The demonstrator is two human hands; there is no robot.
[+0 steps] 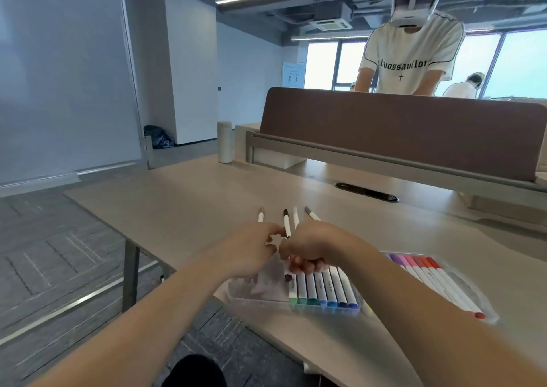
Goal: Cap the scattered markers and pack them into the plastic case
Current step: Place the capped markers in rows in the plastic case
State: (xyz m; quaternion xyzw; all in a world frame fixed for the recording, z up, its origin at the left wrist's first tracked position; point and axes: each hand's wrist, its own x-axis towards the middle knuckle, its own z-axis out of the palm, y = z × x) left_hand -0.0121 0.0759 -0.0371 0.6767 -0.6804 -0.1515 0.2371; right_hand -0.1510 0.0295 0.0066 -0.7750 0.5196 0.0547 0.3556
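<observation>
Marker bundle [286,227] was gripped in curled right hand [313,247], single marker [260,217] pinched by left hand [254,249]. Caps should probably be seated fully before slotting into plastic case [257,300].

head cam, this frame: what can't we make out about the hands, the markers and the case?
Head view:
- Lower ends of the four loose markers: hidden behind the left hand and right hand, so whether they are capped there is unclear.
- The left hand's grip: fingertips blurred.
- Left end of the case: blurred and partly under the hands.
- Barrel print on the packed markers: too small.
</observation>
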